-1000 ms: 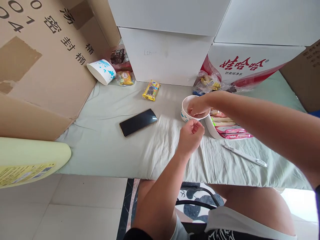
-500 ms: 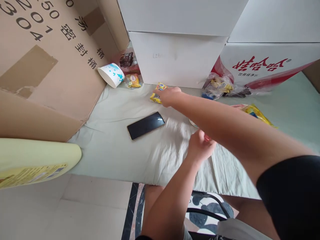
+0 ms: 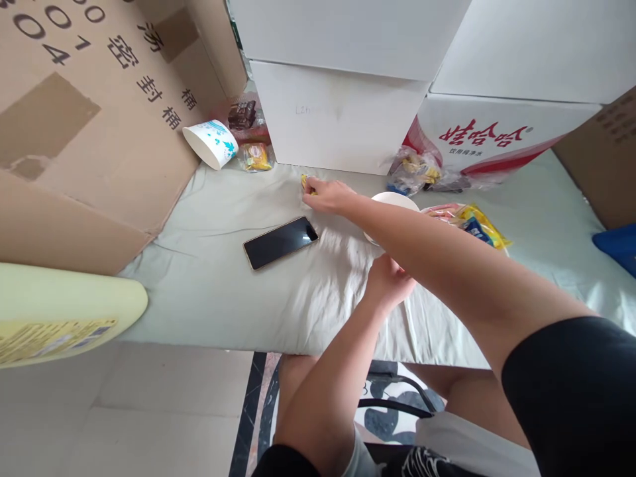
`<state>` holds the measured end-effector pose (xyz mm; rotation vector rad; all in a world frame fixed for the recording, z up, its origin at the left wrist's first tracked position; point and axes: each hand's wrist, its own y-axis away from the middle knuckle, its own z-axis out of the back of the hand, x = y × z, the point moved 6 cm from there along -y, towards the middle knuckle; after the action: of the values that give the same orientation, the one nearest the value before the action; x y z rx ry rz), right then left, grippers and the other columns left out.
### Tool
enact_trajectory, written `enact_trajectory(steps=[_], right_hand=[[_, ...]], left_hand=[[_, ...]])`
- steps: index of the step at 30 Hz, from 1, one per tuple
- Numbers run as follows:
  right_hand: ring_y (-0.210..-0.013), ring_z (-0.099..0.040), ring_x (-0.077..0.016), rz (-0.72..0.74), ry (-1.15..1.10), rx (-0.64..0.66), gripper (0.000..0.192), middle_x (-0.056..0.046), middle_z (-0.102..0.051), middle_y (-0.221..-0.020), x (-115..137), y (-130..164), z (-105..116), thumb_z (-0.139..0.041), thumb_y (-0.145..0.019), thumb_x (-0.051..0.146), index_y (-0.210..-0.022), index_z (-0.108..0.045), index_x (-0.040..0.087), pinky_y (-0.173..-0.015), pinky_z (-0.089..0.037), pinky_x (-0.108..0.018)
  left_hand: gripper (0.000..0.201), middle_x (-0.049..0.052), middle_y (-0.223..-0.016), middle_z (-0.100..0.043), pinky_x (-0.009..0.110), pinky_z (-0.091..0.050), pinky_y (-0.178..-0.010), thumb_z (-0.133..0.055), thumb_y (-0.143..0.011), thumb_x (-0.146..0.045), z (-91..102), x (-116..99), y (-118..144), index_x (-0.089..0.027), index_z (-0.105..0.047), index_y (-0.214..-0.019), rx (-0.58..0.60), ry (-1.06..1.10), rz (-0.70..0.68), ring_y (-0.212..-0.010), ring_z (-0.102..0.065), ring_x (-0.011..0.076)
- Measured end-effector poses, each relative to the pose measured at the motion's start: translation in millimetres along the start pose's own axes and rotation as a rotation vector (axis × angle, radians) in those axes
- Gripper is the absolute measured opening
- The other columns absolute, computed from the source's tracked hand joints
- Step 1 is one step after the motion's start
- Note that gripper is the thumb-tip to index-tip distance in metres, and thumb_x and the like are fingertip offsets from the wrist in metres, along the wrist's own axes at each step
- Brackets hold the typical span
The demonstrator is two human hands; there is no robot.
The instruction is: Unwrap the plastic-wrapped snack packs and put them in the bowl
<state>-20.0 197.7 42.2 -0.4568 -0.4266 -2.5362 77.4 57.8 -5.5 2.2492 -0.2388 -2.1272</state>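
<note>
My right hand (image 3: 328,196) reaches across to the left, fingers closed around a small yellow snack packet (image 3: 305,180) on the cloth. Most of that packet is hidden by the fingers. Below my right forearm, my left hand (image 3: 389,283) is a loose fist near a white paper bowl (image 3: 397,201). A bit of red shows at its fingers, but I cannot make out what it is. The forearm covers part of the bowl. A black phone (image 3: 281,243) lies flat to the left of both hands.
A tilted paper cup (image 3: 211,144) and wrapped snacks (image 3: 256,158) sit by the cardboard box (image 3: 74,172). White cartons (image 3: 338,119) stand behind. To the right are a clear bag of snacks (image 3: 420,169) and a yellow packet (image 3: 484,225). A pale yellow container (image 3: 74,298) is at left.
My right hand has closed further over the yellow snack packet, hiding more of it. My left hand stays a fist. The view has shifted, showing more of the bowl and the right side.
</note>
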Motion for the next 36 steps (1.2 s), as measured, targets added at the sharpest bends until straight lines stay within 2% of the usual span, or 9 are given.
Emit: enact_trajectory(steps=[5,9,14,18,22,25,28,33,36], right_hand=[[-0.09,-0.063,-0.0256,-0.015,-0.061,-0.116,0.029,-0.005,-0.066,-0.097,-13.4,21.4,21.1,-0.063,-0.088,0.035,-0.114,-0.053,0.027,-0.083,-0.051,-0.039],[-0.073,-0.06,-0.0177,-0.046,-0.406,-0.167,0.021,0.0,-0.065,-0.095,-25.0,50.3,40.2,-0.059,-0.092,0.03,-0.11,-0.048,0.029,-0.074,-0.053,-0.036],[-0.068,-0.062,-0.0139,0.072,-0.926,-0.349,0.029,0.002,-0.066,-0.098,-43.4,147.9,56.6,-0.06,-0.095,0.048,-0.111,-0.041,0.032,-0.065,-0.055,-0.033],[-0.064,-0.065,-0.0138,0.077,-1.289,-0.432,0.053,0.004,-0.066,-0.095,-71.0,230.1,19.7,-0.071,-0.083,0.064,-0.106,-0.034,0.033,-0.056,-0.054,-0.028],[-0.063,-0.065,-0.0102,-0.03,-1.577,-0.447,0.058,0.008,-0.065,-0.093,-92.2,268.5,-40.4,-0.079,-0.08,0.061,-0.105,-0.035,0.033,-0.058,-0.055,-0.023],[-0.072,-0.07,-0.0104,-0.097,-1.562,-0.346,0.056,0.006,-0.067,-0.105,-101.5,281.3,-65.7,-0.078,-0.082,0.064,-0.107,-0.039,0.033,-0.069,-0.059,-0.026],[-0.085,-0.073,-0.0163,-0.083,-1.317,-0.288,0.049,0.0,-0.07,-0.104,-114.9,294.3,-64.2,-0.071,-0.088,0.066,-0.111,-0.048,0.03,-0.079,-0.059,-0.033],[-0.106,-0.067,-0.0208,-0.022,-0.992,-0.666,0.044,-0.008,-0.067,-0.119,-146.8,312.8,-38.8,-0.073,-0.09,0.055,-0.12,-0.056,0.027,-0.092,-0.057,-0.037],[-0.129,-0.061,-0.0251,0.057,-1.027,-0.708,0.066,-0.012,-0.056,-0.146,-152.7,310.3,-42.8,-0.078,-0.087,0.05,-0.141,-0.047,0.029,-0.105,-0.055,-0.042]], left_hand=[[0.016,0.0,-0.074,-0.066,0.03,-0.042,-0.063,-0.069,-0.082,-0.026,7.0,-3.2,13.6,-0.024,-0.055,-0.073,-0.004,-0.203,0.125,-0.068,-0.059,0.0181],[0.012,-0.003,-0.071,-0.062,0.028,-0.04,-0.064,-0.063,-0.08,-0.019,9.7,-6.3,12.0,-0.023,-0.054,-0.073,0.0,-0.19,0.117,-0.068,-0.056,0.0155],[0.006,-0.001,-0.072,-0.063,0.027,-0.044,-0.067,-0.064,-0.082,-0.024,24.2,-3.7,5.6,-0.021,-0.059,-0.079,-0.035,0.126,0.152,-0.068,-0.06,0.0135],[0.041,0.004,-0.09,-0.071,0.029,-0.053,-0.075,-0.075,-0.079,-0.055,18.8,-18.9,12.3,-0.021,-0.064,-0.098,0.16,0.604,0.007,-0.081,-0.066,0.0168],[0.08,0.005,-0.101,-0.072,0.029,-0.054,-0.072,-0.095,-0.06,-0.057,-11.2,-15.1,29.9,-0.022,-0.06,-0.123,0.429,0.562,0.019,-0.078,-0.066,0.0151],[0.08,0.006,-0.112,-0.072,0.031,-0.055,-0.085,-0.097,-0.061,-0.052,-19.1,-1.6,32.1,-0.021,-0.059,-0.123,0.336,0.468,0.022,-0.097,-0.07,0.0193],[0.072,0.006,-0.11,-0.073,0.034,-0.055,-0.09,-0.094,-0.065,-0.053,-17.4,5.1,30.5,-0.021,-0.059,-0.119,0.275,0.396,0.013,-0.099,-0.071,0.0204],[0.068,0.005,-0.103,-0.072,0.033,-0.054,-0.085,-0.096,-0.063,-0.047,-16.7,7.6,33.5,-0.019,-0.062,-0.115,0.414,0.223,0.086,-0.09,-0.069,0.0192],[0.068,0.003,-0.101,-0.07,0.032,-0.053,-0.083,-0.096,-0.061,-0.038,-22.5,15.7,40.5,-0.019,-0.063,-0.117,0.569,0.058,0.194,-0.089,-0.066,0.0193]])
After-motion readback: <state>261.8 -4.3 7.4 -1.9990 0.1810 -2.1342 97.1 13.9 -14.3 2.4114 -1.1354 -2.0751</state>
